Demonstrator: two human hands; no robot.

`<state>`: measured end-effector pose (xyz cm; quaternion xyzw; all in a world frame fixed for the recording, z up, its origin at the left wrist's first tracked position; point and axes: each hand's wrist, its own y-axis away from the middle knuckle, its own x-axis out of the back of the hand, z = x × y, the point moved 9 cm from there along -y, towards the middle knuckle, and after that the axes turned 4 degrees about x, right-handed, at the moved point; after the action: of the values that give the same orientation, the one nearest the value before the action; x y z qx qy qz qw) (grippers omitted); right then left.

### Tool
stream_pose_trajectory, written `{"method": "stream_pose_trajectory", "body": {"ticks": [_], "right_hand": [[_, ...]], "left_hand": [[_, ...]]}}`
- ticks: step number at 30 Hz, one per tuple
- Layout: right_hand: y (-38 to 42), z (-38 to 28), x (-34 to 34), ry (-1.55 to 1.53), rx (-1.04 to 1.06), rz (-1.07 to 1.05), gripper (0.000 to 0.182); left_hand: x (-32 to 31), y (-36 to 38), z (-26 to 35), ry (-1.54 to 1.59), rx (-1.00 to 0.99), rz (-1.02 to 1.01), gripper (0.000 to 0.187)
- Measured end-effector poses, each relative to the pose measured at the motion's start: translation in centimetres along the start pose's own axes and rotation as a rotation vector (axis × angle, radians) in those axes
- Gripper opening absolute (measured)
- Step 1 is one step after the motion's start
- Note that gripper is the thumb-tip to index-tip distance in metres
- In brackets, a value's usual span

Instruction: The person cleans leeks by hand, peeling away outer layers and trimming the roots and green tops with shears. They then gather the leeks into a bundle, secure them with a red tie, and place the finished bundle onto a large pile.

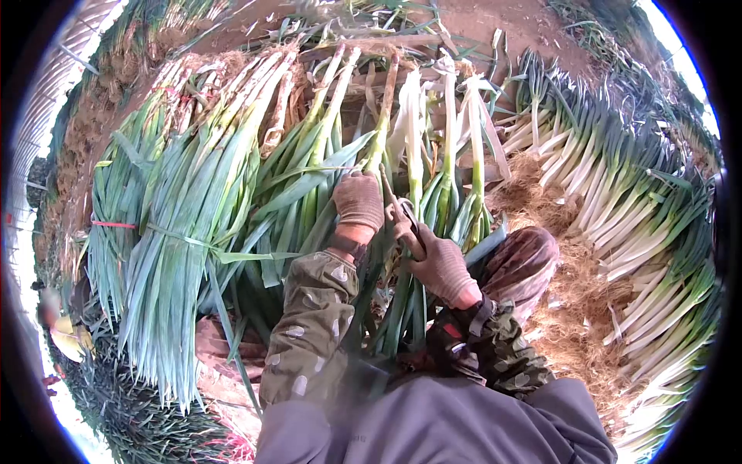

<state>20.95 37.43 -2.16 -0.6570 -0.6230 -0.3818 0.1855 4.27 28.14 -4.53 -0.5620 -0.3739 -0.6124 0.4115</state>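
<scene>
My gloved left hand (359, 199) is closed around a long green onion (381, 131) whose brownish root end points away from me. Its leaves run down between my forearms. My gloved right hand (439, 267) grips what looks like a thin-bladed knife (389, 189), its narrow tip close beside the held stalk. My fingers partly cover the tool's handle. To the right of the stalk lie several whiter, peeled green onions (449, 127). Unpeeled green onions (323, 135) with brownish skins lie just left of it.
Tied bundles of green onions (178, 255) lie at my left, one with a red band (114, 225). On the right, a long curved row of green onions (591, 162) borders a heap of stringy roots (572, 301). Bare soil (510, 19) shows at the far side.
</scene>
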Motion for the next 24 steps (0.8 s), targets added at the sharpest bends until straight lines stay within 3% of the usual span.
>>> {"method": "stream_pose_trajectory", "body": {"ticks": [9, 13, 17, 24], "right_hand": [[-4.6, 0.9, 0.4, 0.033, -0.046, 0.024, 0.042], [-5.4, 0.5, 0.7, 0.059, -0.047, 0.002, 0.039], [-8.0, 1.2, 0.8, 0.093, -0.068, 0.008, 0.037], [-13.4, 1.3, 3.2, 0.057, -0.082, 0.11, 0.045]], "left_hand": [[-1.1, -2.4, -0.5, -0.011, 0.071, -0.182, 0.018], [-1.3, -2.5, -1.0, -0.009, 0.149, -0.24, 0.018], [-1.7, -2.5, -0.8, -0.017, 0.091, -0.287, 0.017], [-1.6, -3.4, -1.5, -0.008, 0.152, -0.335, 0.021]]}}
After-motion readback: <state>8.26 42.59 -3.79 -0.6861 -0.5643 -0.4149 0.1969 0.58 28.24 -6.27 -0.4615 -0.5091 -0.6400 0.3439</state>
